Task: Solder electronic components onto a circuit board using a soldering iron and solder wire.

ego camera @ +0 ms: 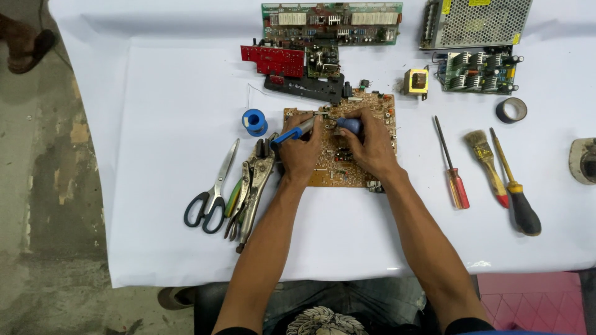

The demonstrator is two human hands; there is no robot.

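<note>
Blue-handled and slim, the soldering iron (297, 131) sits in the left hand (300, 154), fingers wrapped round its grip like a pen, the metal tip angled toward the upper part of the brown circuit board (363, 164). The right hand (370, 149) is clenched round a small tool with a blue bulb (349, 125) – probably a solder sucker, though the fingers hide most of it – and both hands rest their heels on the board. That board lies flat near the middle of the white-covered bench (155, 93), copper side up. I judge it light and stiff but brittle: best held by its bare edges and pressed down gently, never flexed or gripped across the solder joints. The iron looks light too, safe only at the blue handle, since the metal end would be hot. Just left of the board lie locking pliers (256, 180), green-handled pliers (234, 197) and black-handled scissors (211, 198), with a blue spool of solder (254, 121) just above them. Toward the far edge sit a red board (273, 60), a green board (332, 22) and a black bracket (304, 87) – further right a small transformer (416, 81), another green board (481, 70) and a perforated metal case (475, 22) at the far right corner. Along the right side lie a red-handled screwdriver (456, 183), a brush (487, 164), a black-handled screwdriver (518, 198) and a roll of tape (511, 110).
</note>
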